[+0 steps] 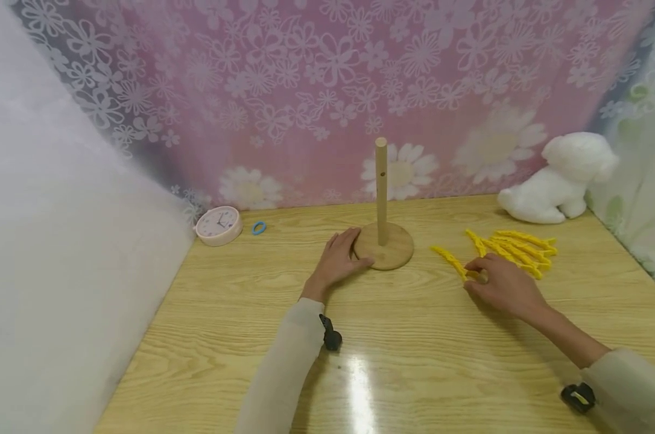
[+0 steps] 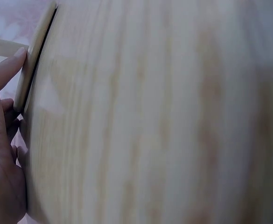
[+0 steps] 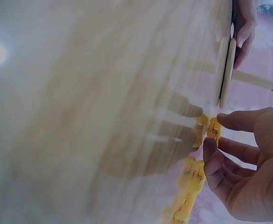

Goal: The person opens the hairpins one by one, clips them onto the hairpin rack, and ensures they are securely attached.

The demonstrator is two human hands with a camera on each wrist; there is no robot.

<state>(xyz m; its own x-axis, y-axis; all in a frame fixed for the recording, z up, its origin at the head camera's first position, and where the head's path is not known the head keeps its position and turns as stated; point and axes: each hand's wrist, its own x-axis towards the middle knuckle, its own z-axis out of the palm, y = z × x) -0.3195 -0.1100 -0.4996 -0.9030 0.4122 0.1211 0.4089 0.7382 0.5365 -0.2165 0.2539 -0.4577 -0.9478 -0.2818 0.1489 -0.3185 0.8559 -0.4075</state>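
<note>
A wooden stand (image 1: 382,193), an upright dowel on a round base, stands on the table. My left hand (image 1: 335,260) holds the left edge of that base, fingers toward the back and thumb at the front; in the left wrist view the thumb lies against the rim. To the right, my right hand (image 1: 503,286) pinches the near end of a long, bumpy yellow piece (image 1: 448,259) lying low over the table. In the right wrist view the yellow piece (image 3: 214,128) shows between thumb and fingers. Several similar yellow pieces (image 1: 523,244) lie fanned out just behind that hand.
On the wood-grain table (image 1: 208,349), a pink round clock (image 1: 219,226) and a small blue ring (image 1: 259,228) sit at the back left. A white plush dog (image 1: 566,175) sits at the back right. A pink floral curtain (image 1: 306,108) hangs behind.
</note>
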